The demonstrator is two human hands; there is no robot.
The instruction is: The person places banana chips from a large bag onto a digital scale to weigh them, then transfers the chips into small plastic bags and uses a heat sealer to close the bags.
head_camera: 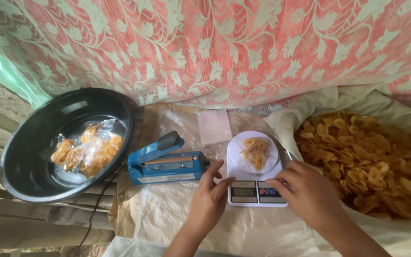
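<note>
A white digital kitchen scale (255, 183) sits on a plastic sheet, with a clear bag of yellow chips (254, 151) lying on its round platform. My left hand (209, 199) rests at the scale's left front corner, fingers spread and touching its edge. On the right front side, my right hand (307, 190) has its fingertips on the scale by the buttons. Neither hand holds anything.
A blue heat sealer (163, 164) stands left of the scale, its cord running down. A black basin (34, 157) at far left holds several sealed chip bags (87, 150). A big pile of loose chips (362, 159) lies on cloth at right. Empty clear bags (214, 126) lie behind.
</note>
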